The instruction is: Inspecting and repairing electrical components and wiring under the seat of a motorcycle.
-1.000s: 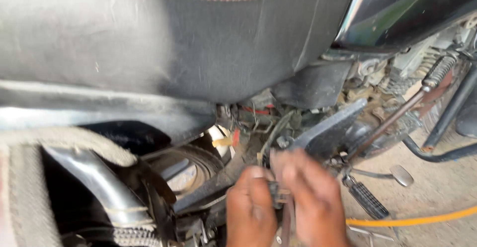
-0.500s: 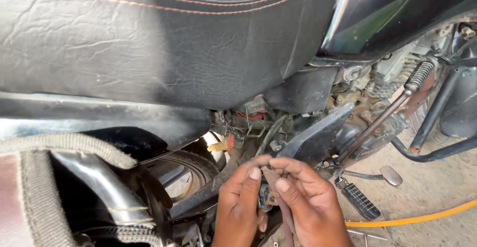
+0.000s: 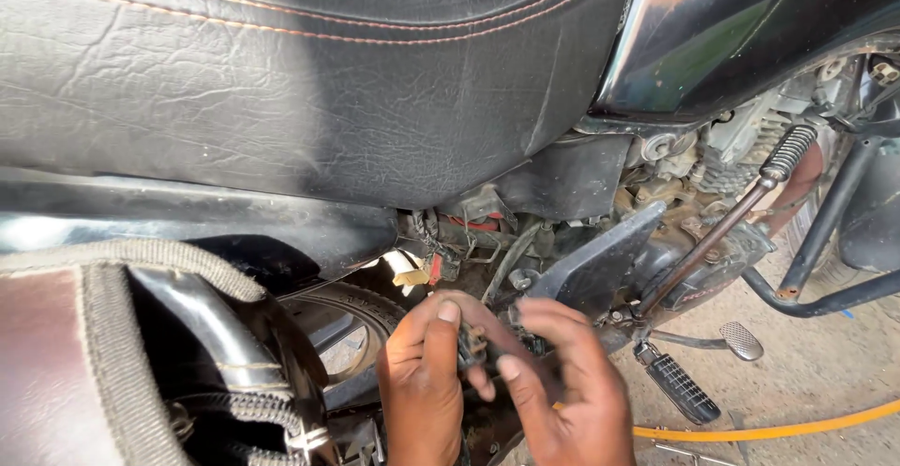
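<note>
Both my hands meet low in the head view, under a motorcycle's black seat (image 3: 309,72). My left hand (image 3: 422,391) pinches a small dark connector (image 3: 472,346) between thumb and fingers. My right hand (image 3: 558,386) grips the same small part from the right, its fingers curled around it. The part sits beside the black side cover (image 3: 600,260), just below a cluster of wires with a red piece (image 3: 469,227). Most of the part is hidden by my fingers.
The rear tyre (image 3: 352,311) lies left of my hands. A kick-start lever (image 3: 727,222), footrest (image 3: 682,389) and brake pedal (image 3: 741,339) stand to the right. A yellow hose (image 3: 778,428) runs over the concrete ground. A strapped brown bag (image 3: 56,363) fills the lower left.
The view has steadied and moved closer. My hands rose slightly and closed together on the small part, the left thumb now pressing on it.
</note>
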